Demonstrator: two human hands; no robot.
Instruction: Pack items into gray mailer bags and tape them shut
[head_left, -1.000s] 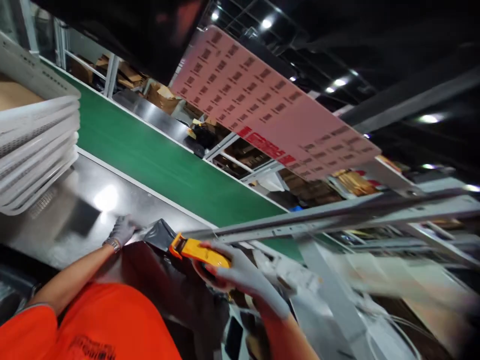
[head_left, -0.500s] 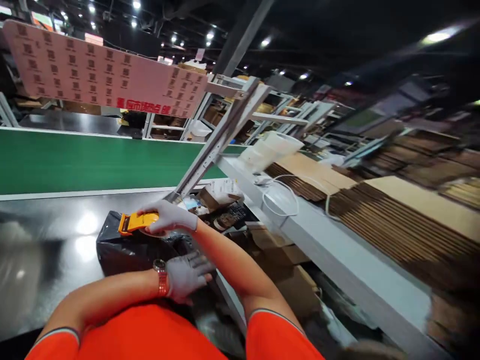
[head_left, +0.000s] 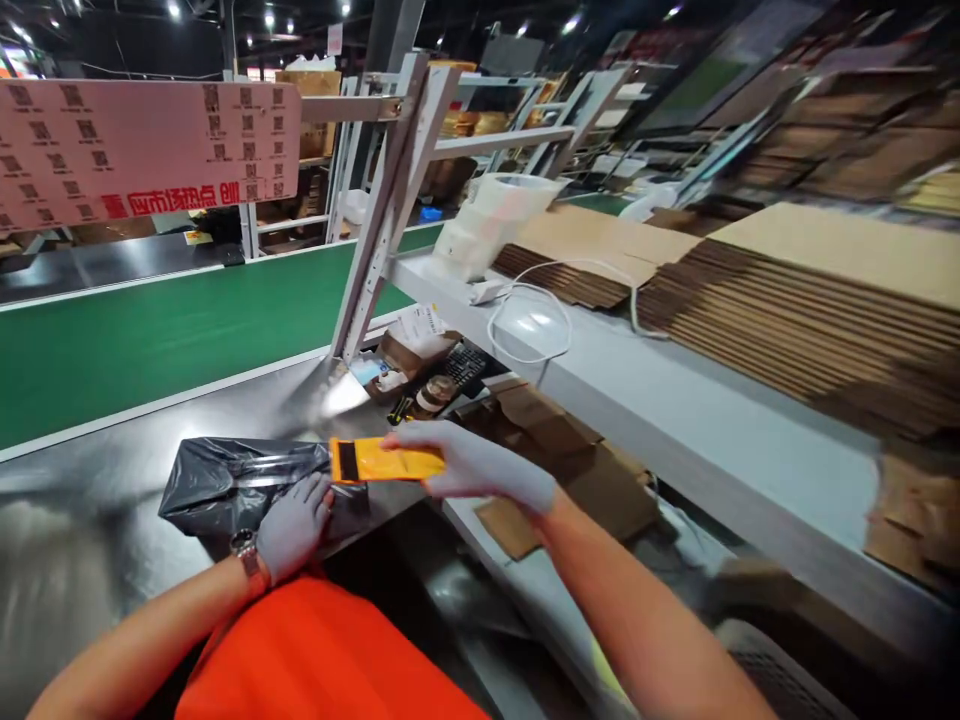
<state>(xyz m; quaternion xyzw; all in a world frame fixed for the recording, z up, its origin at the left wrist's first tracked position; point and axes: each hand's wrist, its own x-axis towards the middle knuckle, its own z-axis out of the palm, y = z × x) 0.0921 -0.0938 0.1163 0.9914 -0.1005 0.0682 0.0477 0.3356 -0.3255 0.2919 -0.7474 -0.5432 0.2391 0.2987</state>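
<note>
Black, crinkled plastic makes up the mailing bag (head_left: pixel 232 480) that lies flat on the shiny dark steel worktop (head_left: pixel 90 560), directly under and between the two hands. The left hand (head_left: pixel 294 527), in a grey knit glove with a wristwatch at the cuff, lies spread and flat on the bag's near right end, fingers open and pressing down rather than gripping. The right hand (head_left: pixel 480 465), gloved the same way, is closed around the handle of a yellow plastic tape dispenser (head_left: pixel 382 462), whose dark front edge touches the bag's top just beyond the left fingertips. A glossy strip of clear tape (head_left: pixel 262 463) runs along the bag away from the dispenser's front edge.

Beyond both hands, a green conveyor belt (head_left: pixel 165 330) with a white edge runs across the view, and above it hangs a pink printed sheet with rows of codes (head_left: pixel 142 145). Past the right hand, a slanted grey metal post (head_left: pixel 375 230) rises from the worktop, with small packets and a brown box (head_left: pixel 409 355) at its foot. To the right of the right hand, a pale grey shelf (head_left: pixel 675 400) carries stacks of flattened brown cardboard (head_left: pixel 795 310), a looped white cable (head_left: pixel 525 320) and a white plastic bag (head_left: pixel 487 220). Below the right forearm lie loose cardboard pieces (head_left: pixel 577 470).
</note>
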